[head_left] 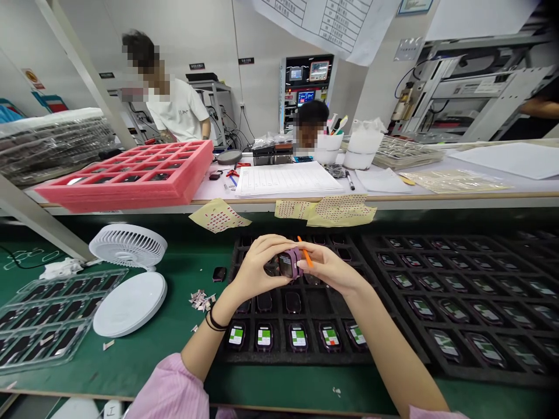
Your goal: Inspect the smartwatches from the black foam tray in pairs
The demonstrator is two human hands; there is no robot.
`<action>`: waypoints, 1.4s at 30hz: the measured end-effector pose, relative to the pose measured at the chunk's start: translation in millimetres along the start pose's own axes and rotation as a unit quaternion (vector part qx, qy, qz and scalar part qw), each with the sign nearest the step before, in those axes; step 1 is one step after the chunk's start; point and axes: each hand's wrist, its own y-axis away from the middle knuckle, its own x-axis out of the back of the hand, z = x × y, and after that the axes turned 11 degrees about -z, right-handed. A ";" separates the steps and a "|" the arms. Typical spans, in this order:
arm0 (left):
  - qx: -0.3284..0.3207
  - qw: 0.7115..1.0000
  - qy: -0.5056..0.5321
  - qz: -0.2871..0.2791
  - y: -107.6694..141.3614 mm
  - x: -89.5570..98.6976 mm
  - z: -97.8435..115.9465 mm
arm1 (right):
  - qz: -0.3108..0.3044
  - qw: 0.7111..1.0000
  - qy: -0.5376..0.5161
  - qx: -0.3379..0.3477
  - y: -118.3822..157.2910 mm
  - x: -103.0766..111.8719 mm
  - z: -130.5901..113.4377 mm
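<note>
Together, both hands hold a purple-cased smartwatch (292, 263) up over a black foam tray (305, 356), working at its edge.
The left hand (255, 269) is closed around one side, with the dark screen turned toward the camera; the right hand (332, 270) grips the other side along with an orange plastic stick (306, 252), whose lower tip is hidden at the case. Below, watches (264, 337) with green-marked screens sit in the tray's pockets, and a second tray (441, 368) lies beside it on the green worktop (166, 361).
</note>
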 end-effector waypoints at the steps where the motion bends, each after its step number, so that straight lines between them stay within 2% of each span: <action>1: -0.003 1.000 0.001 -0.001 0.0 -0.1 -0.1 | 0.001 1.000 0.005 0.007 0.4 -0.7 -0.3; 11: -0.035 0.999 0.026 0.018 0.0 -1.7 0.2 | -0.023 1.000 -0.006 0.017 1.6 -12.1 -2.2; 18: -0.041 0.999 0.025 0.019 0.3 -2.8 3.7 | -0.003 0.998 0.049 0.025 6.0 -19.3 -2.6; 22: -0.031 0.998 0.023 0.045 1.4 0.1 5.4 | 0.029 0.994 0.079 0.069 8.7 -14.7 -8.8; 26: 0.023 0.997 0.072 0.019 4.3 4.1 8.9 | 0.150 0.963 0.093 0.202 21.5 -10.0 -18.3; 29: 0.057 0.993 0.107 0.011 5.1 4.7 12.2 | 0.181 0.937 0.112 0.275 34.8 -13.7 -22.4; 33: 0.064 0.992 0.108 0.016 3.9 4.2 15.9 | 0.194 0.918 0.173 0.300 44.5 -26.3 -22.7; 36: 0.077 0.991 0.107 0.013 3.1 4.8 17.5 | 0.208 0.911 0.207 0.289 46.3 -32.6 -22.5; 39: 0.085 0.991 0.102 0.009 3.3 5.1 17.8 | 0.205 0.911 0.217 0.283 46.5 -33.2 -21.7; 42: 0.083 0.992 0.097 0.008 3.9 4.5 17.5 | 0.216 0.896 0.238 0.306 45.5 -31.9 -19.1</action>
